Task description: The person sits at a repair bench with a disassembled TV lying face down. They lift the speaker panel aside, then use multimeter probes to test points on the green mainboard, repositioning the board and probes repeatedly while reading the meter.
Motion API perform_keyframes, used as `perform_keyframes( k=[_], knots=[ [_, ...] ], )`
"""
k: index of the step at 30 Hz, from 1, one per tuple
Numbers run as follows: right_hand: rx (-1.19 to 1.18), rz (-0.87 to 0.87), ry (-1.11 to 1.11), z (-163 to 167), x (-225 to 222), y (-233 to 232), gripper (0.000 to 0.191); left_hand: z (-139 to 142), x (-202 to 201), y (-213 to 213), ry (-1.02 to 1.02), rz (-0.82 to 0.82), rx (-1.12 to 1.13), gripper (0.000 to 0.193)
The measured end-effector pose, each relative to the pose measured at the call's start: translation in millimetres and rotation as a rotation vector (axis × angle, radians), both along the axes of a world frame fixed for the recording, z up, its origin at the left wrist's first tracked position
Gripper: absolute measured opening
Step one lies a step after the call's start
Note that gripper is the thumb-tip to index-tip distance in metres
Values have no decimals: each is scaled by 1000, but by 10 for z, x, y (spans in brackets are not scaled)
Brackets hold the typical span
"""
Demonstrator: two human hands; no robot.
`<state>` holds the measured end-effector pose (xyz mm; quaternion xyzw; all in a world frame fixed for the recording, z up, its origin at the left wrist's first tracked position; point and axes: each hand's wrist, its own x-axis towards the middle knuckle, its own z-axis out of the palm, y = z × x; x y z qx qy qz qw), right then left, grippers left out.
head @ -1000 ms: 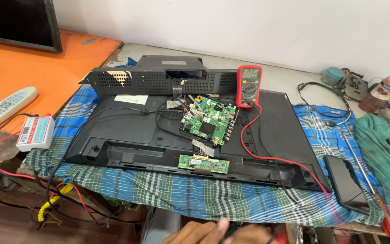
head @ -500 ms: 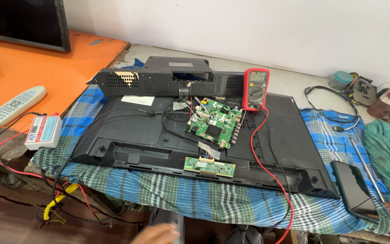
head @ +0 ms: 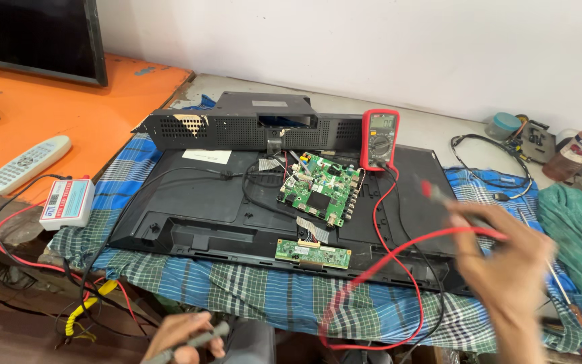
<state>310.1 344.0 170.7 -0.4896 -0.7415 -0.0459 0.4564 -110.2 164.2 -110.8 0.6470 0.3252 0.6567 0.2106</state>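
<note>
A black flat-panel set [head: 190, 202] lies face down on a blue checked cloth [head: 237, 296], its back off. A green main board [head: 319, 191] and a narrow green strip board [head: 312, 253] sit on it. A red multimeter [head: 379, 139] leans at the far edge. My right hand [head: 506, 269], blurred, holds the red probe [head: 436, 192] over the panel's right side, its red lead [head: 385, 269] trailing down. My left hand [head: 180, 337], low at the frame's bottom, grips a grey probe handle [head: 200, 336].
An orange table [head: 69, 114] at left holds a white remote [head: 25, 164] and a dark screen [head: 35, 37]. A small white tester box [head: 67, 203] sits at the cloth's left edge. A green cloth [head: 577, 236], a bottle [head: 577, 152] and cables lie at right.
My right hand has come up into view on the right with the red probe. My left hand has risen at the bottom edge holding the other probe. The camera has moved closer.
</note>
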Motion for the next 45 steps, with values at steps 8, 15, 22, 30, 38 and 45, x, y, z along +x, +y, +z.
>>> perform_keyframes(
  k=[8,15,22,30,38,45],
  knots=[
    [67,271,-95,-160,-1151,1041,24,-772,613,415,267,-291,-379,40],
    [-113,228,-228,-363,-1368,1591,22,-1117,607,462,260,-214,-497,35],
    [205,234,-177,-459,-1321,1558,21,-245,86,389,91,-157,-290,34],
    [270,295,77,-389,-1073,1371,25,1999,398,871,49,483,239,21],
    [801,208,-71,-284,-850,1400,10,2553,87,2254,-136,-11,271,24],
    [533,253,82,-622,-801,1581,6,2647,132,2939,-44,-112,296,25]
  ],
)
